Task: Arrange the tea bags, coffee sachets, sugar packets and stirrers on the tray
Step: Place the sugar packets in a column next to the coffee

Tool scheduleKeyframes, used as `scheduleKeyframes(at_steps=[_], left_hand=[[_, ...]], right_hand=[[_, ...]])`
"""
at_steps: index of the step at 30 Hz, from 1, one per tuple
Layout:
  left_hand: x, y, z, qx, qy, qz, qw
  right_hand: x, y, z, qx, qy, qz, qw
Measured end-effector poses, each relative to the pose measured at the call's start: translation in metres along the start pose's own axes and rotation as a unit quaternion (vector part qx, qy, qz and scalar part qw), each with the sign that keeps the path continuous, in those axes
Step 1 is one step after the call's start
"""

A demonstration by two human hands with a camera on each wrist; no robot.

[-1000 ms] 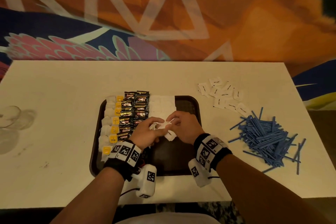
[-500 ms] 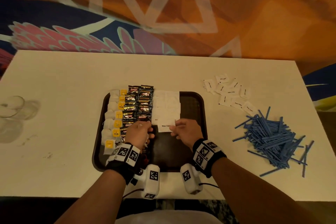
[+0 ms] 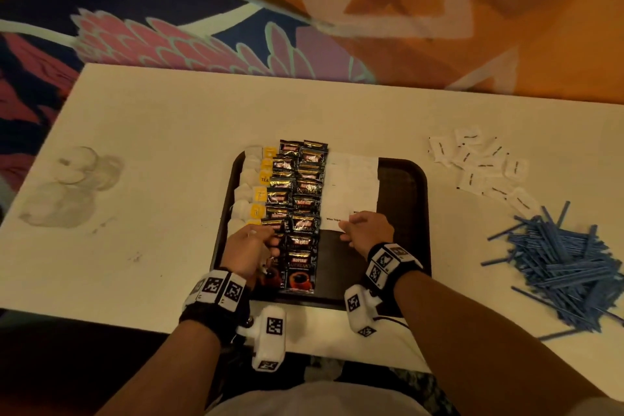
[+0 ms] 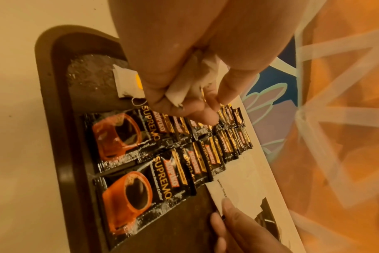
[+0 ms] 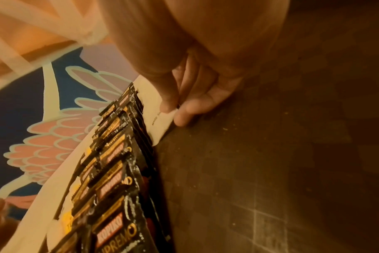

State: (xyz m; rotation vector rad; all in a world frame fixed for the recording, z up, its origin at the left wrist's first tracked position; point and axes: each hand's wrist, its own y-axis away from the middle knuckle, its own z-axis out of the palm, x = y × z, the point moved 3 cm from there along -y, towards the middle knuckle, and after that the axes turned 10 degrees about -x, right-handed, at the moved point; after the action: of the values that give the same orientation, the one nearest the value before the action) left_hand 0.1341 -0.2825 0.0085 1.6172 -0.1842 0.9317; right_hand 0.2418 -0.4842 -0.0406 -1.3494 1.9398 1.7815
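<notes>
A dark brown tray (image 3: 413, 213) holds a left column of tea bags (image 3: 250, 194) with yellow tags, two columns of black coffee sachets (image 3: 304, 192) and a column of white sugar packets (image 3: 351, 186). My left hand (image 3: 250, 243) hovers over the near coffee sachets (image 4: 141, 188), its fingers curled round a small bunch of white sugar packets (image 4: 180, 89). My right hand (image 3: 366, 230) pinches the near edge of the nearest sugar packet (image 5: 160, 123) lying at the front end of the sugar column. The right part of the tray is bare.
Loose sugar packets (image 3: 479, 162) lie on the white table right of the tray. A heap of blue stirrers (image 3: 567, 257) sits further right and nearer. A clear glass (image 3: 74, 179) stands at the far left. The table's front edge is just behind my wrists.
My hands have parted: the left drew back over the coffee sachets with its packets, while the right set one sugar packet down at the near end of the column.
</notes>
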Motion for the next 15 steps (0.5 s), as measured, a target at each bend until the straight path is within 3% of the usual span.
scheduleKeyframes(at_steps=[7, 15], left_hand=[[0.003, 0.005, 0.0, -0.031, 0.042, 0.003, 0.999], [0.007, 0.008, 0.026, -0.121, 0.07, 0.036, 0.99]], right_hand=[[0.004, -0.007, 0.006, 0.037, 0.103, 0.021, 0.994], [0.002, 0.004, -0.006, 0.032, 0.105, -0.005, 0.994]])
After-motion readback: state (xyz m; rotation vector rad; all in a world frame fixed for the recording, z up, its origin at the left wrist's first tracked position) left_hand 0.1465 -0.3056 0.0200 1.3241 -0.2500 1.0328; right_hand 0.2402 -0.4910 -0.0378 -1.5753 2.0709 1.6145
